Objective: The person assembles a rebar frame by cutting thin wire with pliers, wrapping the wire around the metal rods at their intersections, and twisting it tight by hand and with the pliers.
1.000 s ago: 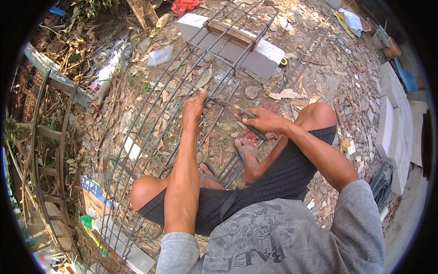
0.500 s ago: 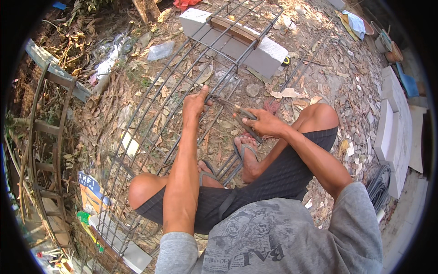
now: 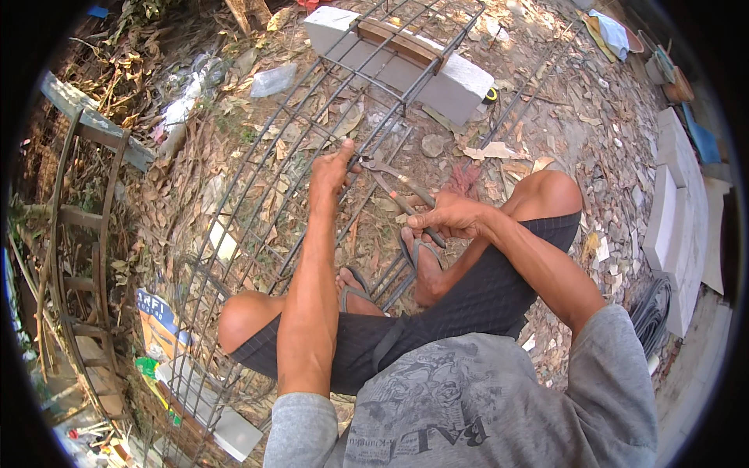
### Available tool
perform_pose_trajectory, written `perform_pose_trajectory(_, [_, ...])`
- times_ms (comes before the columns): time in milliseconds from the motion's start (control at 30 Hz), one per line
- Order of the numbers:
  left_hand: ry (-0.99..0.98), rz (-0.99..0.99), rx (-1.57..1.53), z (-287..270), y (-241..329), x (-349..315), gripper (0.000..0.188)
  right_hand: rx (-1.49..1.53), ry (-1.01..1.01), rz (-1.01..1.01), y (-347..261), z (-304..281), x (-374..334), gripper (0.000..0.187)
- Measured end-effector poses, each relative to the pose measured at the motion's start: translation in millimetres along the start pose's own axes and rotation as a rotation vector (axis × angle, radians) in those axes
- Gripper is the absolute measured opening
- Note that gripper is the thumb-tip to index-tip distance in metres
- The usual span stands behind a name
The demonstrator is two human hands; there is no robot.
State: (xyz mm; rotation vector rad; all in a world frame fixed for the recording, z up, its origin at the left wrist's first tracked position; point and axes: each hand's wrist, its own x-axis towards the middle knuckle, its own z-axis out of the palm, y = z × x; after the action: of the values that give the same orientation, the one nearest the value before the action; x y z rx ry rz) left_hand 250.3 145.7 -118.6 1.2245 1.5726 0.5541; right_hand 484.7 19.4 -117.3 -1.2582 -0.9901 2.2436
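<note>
Right hand (image 3: pixel 452 216) is wrapped about the handles of the pincers (image 3: pixel 400 180), which stand apart. Left hand (image 3: pixel 331 173) is curled closed on a bar at the right side of the cage (image 3: pixel 291 166); whether it pinches wire there as well, I cannot tell.

The main relation is between the pincers' head and the left hand: the head lies up and to the left of the right hand, just beside the left hand's fingertips, at the cage's edge. The pincers' long axis runs from that head down and right into the right palm. The cage's long axis cuts across this, from ahead and right of the left hand to below and left of it. The left hand is the nearer of the two to the cage; the right hand stays clear of its bars.

Ahead of both hands, the cage passes over a white block (image 3: pixel 460 87) with a wood strip (image 3: pixel 399 43) on it. A tape (image 3: pixel 490 96) lies beside the block, ahead and right of the right hand.

The containers are well apart from the hands. Far ahead and right of the right hand stand a bucket (image 3: pixel 660 67) and a brown pot (image 3: pixel 677 86); their contents cannot be made out. Below and left of the left hand is a sack (image 3: pixel 162 329); whether it is filled, I cannot tell.
</note>
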Motion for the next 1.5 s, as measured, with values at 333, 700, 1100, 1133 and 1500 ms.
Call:
perform_pose_trajectory(333, [0.048,0.030,0.016,4,-6,5,0.063,-1.594,0.842,-0.553,-28,18,-28,0.060])
perform_pose_trajectory(700, [0.034,0.026,0.056,4,-11,13,0.060,-0.021,0.156,0.073,13,-3,5,0.050])
perform_pose_trajectory(1100, [0.064,0.054,0.010,4,-9,7,0.063,-0.537,0.432,-0.275,-21,20,-9,0.045])
perform_pose_trajectory(1133, [0.064,0.051,0.005,5,-8,6,0.063,-0.648,0.495,-0.290,-15,17,-10,0.043])
perform_pose_trajectory(1500, [0.023,0.022,0.074,2,-7,8,0.063,-1.190,0.788,-0.270,-14,43,-14,0.055])
